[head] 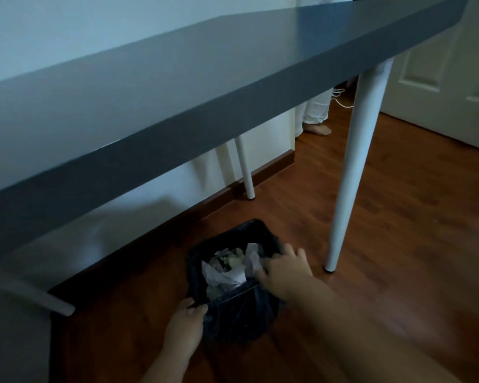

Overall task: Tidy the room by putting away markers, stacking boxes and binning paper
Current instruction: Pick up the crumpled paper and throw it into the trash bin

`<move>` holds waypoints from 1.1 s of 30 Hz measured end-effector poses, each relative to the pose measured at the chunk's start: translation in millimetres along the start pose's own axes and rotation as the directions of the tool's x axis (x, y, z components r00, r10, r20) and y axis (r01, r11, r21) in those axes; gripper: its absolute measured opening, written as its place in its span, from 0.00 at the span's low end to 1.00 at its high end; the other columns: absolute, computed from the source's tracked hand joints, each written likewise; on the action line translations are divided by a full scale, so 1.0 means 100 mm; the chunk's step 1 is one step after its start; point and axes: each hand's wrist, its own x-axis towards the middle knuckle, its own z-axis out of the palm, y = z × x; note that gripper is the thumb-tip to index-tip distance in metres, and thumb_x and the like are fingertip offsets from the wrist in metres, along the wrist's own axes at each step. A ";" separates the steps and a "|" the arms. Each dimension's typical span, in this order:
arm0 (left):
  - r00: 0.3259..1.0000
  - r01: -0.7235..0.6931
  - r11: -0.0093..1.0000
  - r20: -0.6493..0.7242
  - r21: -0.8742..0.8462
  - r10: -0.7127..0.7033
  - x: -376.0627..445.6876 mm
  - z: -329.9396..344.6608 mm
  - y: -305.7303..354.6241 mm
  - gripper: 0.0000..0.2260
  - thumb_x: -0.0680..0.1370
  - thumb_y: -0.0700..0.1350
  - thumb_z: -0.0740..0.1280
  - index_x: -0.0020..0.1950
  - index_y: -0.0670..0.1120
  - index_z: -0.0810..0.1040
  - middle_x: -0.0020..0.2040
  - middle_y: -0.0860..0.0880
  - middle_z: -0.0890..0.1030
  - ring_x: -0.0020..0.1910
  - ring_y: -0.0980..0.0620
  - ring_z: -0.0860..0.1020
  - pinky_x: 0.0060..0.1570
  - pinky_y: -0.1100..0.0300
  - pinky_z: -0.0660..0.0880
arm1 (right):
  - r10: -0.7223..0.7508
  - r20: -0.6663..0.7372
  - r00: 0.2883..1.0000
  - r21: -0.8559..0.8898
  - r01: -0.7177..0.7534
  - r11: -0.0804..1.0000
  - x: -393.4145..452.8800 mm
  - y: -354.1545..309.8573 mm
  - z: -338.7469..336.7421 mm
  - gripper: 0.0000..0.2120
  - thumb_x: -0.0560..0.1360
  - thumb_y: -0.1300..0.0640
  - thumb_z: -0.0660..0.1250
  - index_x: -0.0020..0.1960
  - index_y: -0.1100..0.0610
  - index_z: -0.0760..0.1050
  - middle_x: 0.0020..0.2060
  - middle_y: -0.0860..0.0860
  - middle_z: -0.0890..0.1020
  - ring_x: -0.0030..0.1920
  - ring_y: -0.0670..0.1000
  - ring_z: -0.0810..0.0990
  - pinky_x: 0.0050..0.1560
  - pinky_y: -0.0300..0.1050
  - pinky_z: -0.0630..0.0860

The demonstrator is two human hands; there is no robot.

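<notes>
**Head view: both hands at a lined bin under a grey table**

Head camera looks down past a long grey table (155,106), the largest thing in sight, which runs above and beyond both hands. Its white legs stand on the floor: one tapered leg (351,172) comes down just right of the right hand, another (245,170) stands farther back near the wall, and a third (31,297) shows blurred off to the left of the left hand. Under everything lies a brown wooden floor (398,244), with a pale wall and a dark skirting board behind the table. Far beyond the hands, past the table, a second person's white trouser legs and a bare foot (317,129) are visible, beside a white door (454,78).

Directly between the hands sits a small bin (238,316) lined with a dark plastic bag. Crumpled white paper (227,269) lies inside it, filling much of the opening, just ahead of the left hand and touching or nearly touching the right.

Left hand (184,324) pinches the near left rim of the bag, fingers closed on the plastic. Right hand (284,270) reaches over the bin's right rim with fingers loosely spread, palm down; whether it grips the rim or the paper cannot be told because of blur.
</notes>
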 end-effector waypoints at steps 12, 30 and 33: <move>0.997 0.067 0.979 0.029 0.191 -0.074 0.20 -0.13 -0.08 0.15 0.71 0.56 0.68 0.54 0.52 0.73 0.49 0.50 0.78 0.48 0.48 0.78 0.46 0.56 0.75 | 0.372 0.089 0.924 0.736 -0.312 0.601 0.02 0.28 0.27 0.08 0.76 0.61 0.61 0.38 0.57 0.70 0.29 0.52 0.73 0.29 0.50 0.71 0.28 0.42 0.65; 0.971 -0.042 0.994 0.232 -0.102 0.065 -1.99 -1.57 -0.51 0.34 0.72 0.31 0.65 0.75 0.56 0.67 0.59 0.47 0.78 0.53 0.47 0.77 0.48 0.55 0.78 | 0.343 0.042 0.938 0.844 -0.217 0.491 -2.23 -0.83 -0.67 0.11 0.74 0.66 0.61 0.41 0.59 0.81 0.33 0.55 0.82 0.32 0.55 0.83 0.29 0.45 0.82; 0.969 -0.116 0.982 0.201 -0.148 0.145 -2.48 -2.04 -0.69 0.32 0.74 0.31 0.64 0.74 0.54 0.68 0.56 0.47 0.79 0.50 0.46 0.79 0.44 0.54 0.80 | 0.325 0.010 0.946 0.843 -0.182 0.505 -2.67 -1.25 -0.90 0.11 0.74 0.65 0.62 0.39 0.59 0.81 0.33 0.56 0.82 0.28 0.53 0.82 0.28 0.45 0.82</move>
